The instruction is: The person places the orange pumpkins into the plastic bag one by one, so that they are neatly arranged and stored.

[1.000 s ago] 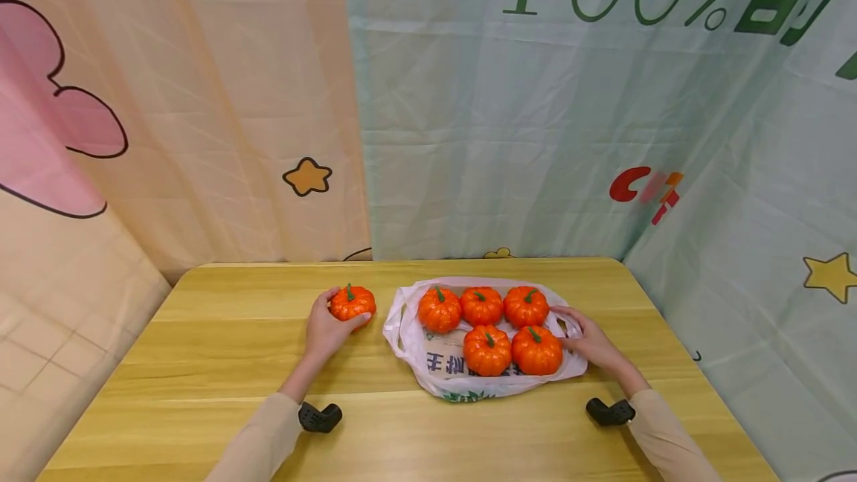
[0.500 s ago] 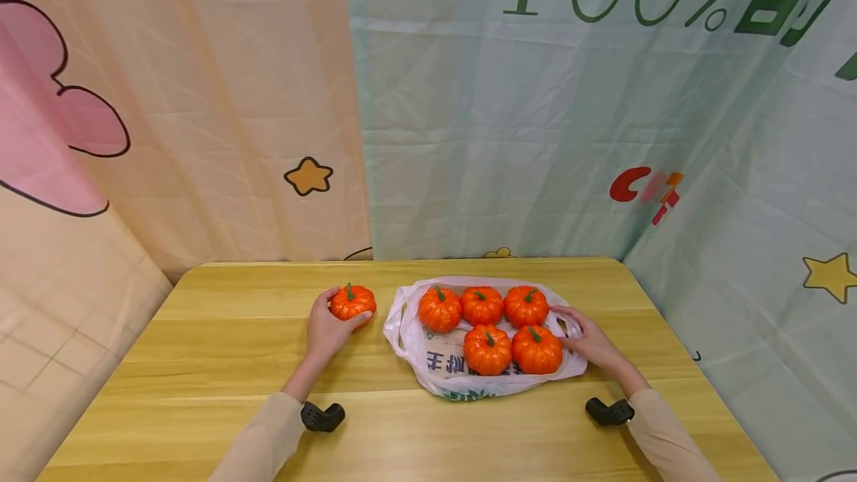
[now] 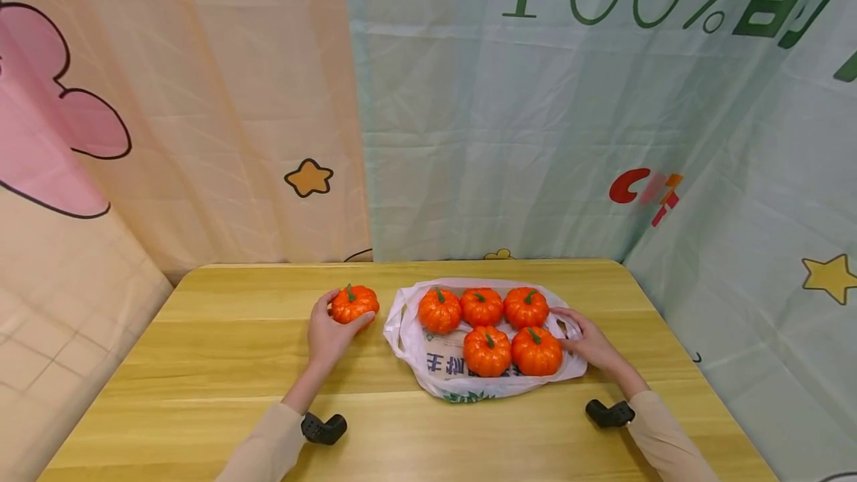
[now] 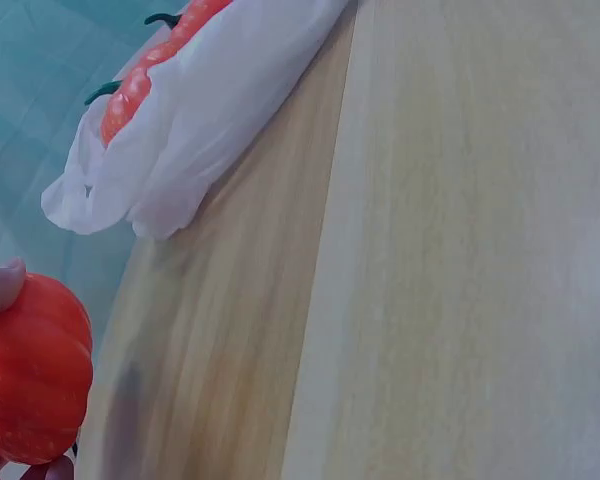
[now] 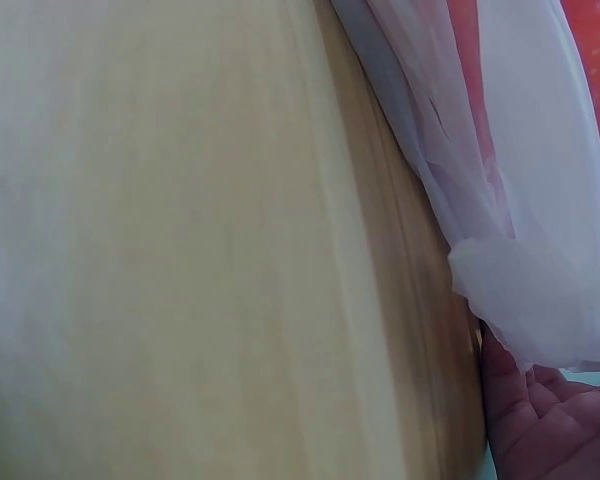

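In the head view my left hand [image 3: 329,333] grips a small orange pumpkin [image 3: 353,306] with a green stem, thumb on its near side and fingers behind. The left wrist view shows the same pumpkin [image 4: 32,370] held between thumb and fingertips, apart from the white plastic bag [image 4: 250,80]. On the table that bag [image 3: 418,374] lies spread wide with several more pumpkins [image 3: 487,351] in it. My right hand [image 3: 592,341] holds the bag's right end beside the pumpkins. Bag film [image 5: 540,200] hides part of the right fingers in the right wrist view.
Wooden table [image 3: 201,363] extends on all sides of the bag. Behind it and at the right hang printed cloth curtains [image 3: 469,132]. Black wrist devices [image 3: 324,429] sit on both forearms.
My left hand and its pumpkin have shifted very slightly to the right. The right hand, the bag and the pumpkins in it keep their places.
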